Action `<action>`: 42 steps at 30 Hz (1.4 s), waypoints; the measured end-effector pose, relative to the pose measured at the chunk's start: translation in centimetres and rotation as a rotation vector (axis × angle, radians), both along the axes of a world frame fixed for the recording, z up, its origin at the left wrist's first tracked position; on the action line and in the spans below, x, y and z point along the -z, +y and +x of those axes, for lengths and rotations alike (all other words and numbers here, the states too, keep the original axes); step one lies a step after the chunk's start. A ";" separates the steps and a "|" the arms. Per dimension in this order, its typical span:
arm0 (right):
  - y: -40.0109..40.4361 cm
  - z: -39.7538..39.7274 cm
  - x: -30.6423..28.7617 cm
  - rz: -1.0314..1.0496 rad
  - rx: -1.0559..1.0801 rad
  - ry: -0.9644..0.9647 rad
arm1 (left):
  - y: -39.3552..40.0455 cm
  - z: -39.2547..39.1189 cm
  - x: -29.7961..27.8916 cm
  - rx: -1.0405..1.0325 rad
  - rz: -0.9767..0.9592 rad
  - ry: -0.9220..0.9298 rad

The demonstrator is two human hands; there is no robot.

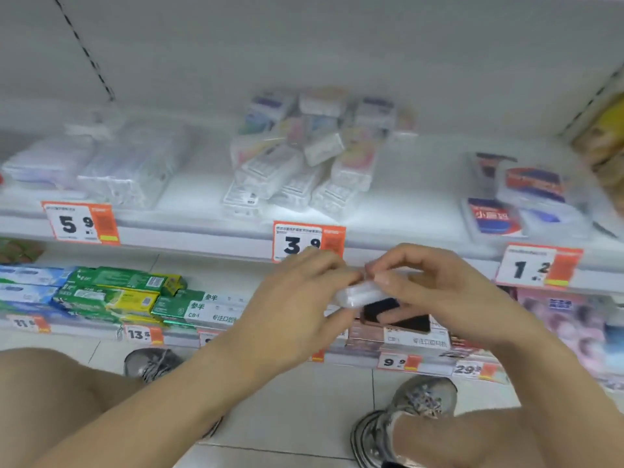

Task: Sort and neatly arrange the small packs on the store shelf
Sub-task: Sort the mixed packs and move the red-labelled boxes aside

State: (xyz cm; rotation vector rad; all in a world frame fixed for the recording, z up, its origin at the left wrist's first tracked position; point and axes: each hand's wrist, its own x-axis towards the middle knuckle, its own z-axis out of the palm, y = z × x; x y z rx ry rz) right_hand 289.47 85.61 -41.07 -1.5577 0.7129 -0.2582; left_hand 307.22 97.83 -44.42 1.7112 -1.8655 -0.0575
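A small clear plastic pack (pixel 358 295) is held between both hands in front of the shelf edge. My left hand (pixel 293 305) grips its left side and my right hand (pixel 435 285) pinches its right end. On the white shelf (pixel 189 214) above lies a loose, untidy heap of small clear packs (pixel 304 157) with pastel contents, behind the 3.9 price tag (pixel 307 241). To its left sit flat clear packs (pixel 111 167). At the right are blue and red packs (pixel 526 201).
Price tags 5.9 (pixel 79 222) and 1.2 (pixel 537 266) hang on the shelf edge. The lower shelf holds green and blue toothpaste boxes (pixel 111 295) and pink packages (pixel 567 319). My knees and grey shoes (pixel 405 420) are on the tiled floor below.
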 end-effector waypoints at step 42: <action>-10.7 -2.1 -1.3 -1.187 0.891 -0.239 | -13.3 3.8 -2.7 -0.476 -0.069 -0.249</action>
